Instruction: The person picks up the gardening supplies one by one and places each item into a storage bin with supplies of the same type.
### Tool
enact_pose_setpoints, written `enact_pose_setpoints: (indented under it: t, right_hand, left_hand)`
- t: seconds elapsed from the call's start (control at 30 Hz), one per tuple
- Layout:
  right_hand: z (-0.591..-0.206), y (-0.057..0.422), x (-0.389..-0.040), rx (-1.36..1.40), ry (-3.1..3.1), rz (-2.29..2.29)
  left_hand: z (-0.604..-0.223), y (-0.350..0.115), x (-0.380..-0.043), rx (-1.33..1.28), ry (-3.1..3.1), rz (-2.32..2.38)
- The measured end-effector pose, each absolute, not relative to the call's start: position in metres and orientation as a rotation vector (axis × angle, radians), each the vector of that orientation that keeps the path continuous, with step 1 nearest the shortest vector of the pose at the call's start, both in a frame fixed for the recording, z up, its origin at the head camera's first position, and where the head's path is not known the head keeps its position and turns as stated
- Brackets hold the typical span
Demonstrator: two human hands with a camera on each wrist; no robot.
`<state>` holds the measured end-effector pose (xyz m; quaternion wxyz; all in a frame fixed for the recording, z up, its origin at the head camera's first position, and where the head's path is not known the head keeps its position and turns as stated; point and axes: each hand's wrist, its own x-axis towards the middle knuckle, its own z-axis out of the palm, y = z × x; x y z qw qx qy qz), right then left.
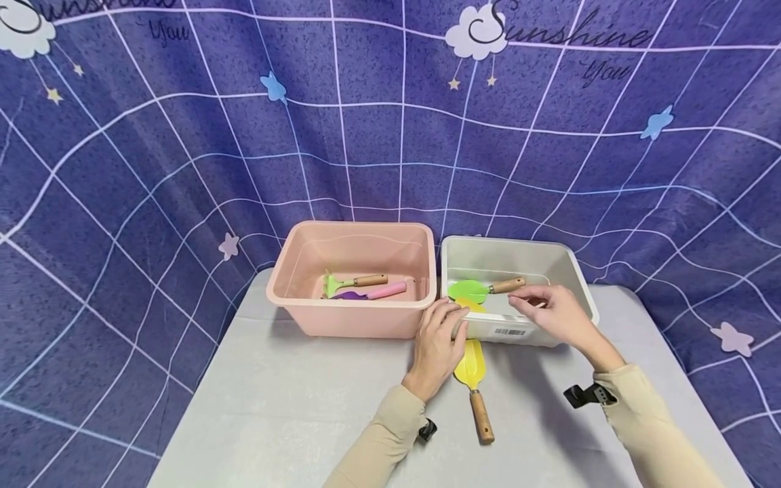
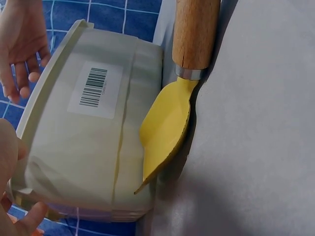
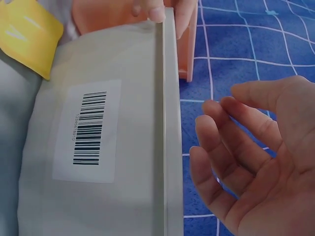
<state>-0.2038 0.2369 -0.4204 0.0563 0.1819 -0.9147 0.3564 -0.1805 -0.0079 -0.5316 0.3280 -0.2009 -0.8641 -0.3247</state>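
My left hand (image 1: 436, 346) grips the near left corner of a white plastic bin (image 1: 582, 288), thumb outside the rim and fingers over it. Above the bin's near right side hovers my right hand (image 1: 552, 312), its fingers loosely bent with nothing between them, as the right wrist view shows. Inside the bin lie a green trowel (image 1: 468, 291) with a wooden handle and a yellow tool (image 1: 471, 305), partly hidden by the rim and my left fingers. A yellow garden scoop (image 1: 470, 369) with a wooden handle lies on the table, its blade towards the bin's front wall.
Left of the white bin stands a pink bin (image 1: 354, 318). It holds a small green rake (image 1: 360, 280) with a wooden handle and a purple trowel with a pink handle (image 1: 387, 290). A blue patterned curtain (image 1: 378, 135) hangs behind the grey table (image 1: 274, 407).
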Motion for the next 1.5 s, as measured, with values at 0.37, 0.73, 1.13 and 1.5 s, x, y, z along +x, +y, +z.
enact_pose_setpoints:
  t: [0.37,0.73,1.13,1.5]
  right_hand:
    - [-0.427,0.242,-0.195,0.527,-2.695,1.23]
    - [-0.436,0.241,-0.182,0.5,-2.626,1.359]
    - [-0.442,0.24,-0.172,0.472,-2.627,1.439]
    - [-0.45,0.239,-0.169,0.509,-2.636,1.454]
  left_hand:
    - [-0.533,-0.008,-0.181,-0.516,-2.263,-0.831]
    - [-0.531,-0.006,-0.181,-0.532,-2.224,-0.815]
    - [-0.533,-0.007,-0.182,-0.535,-2.204,-0.797]
    - [-0.532,-0.007,-0.181,-0.54,-2.204,-0.795]
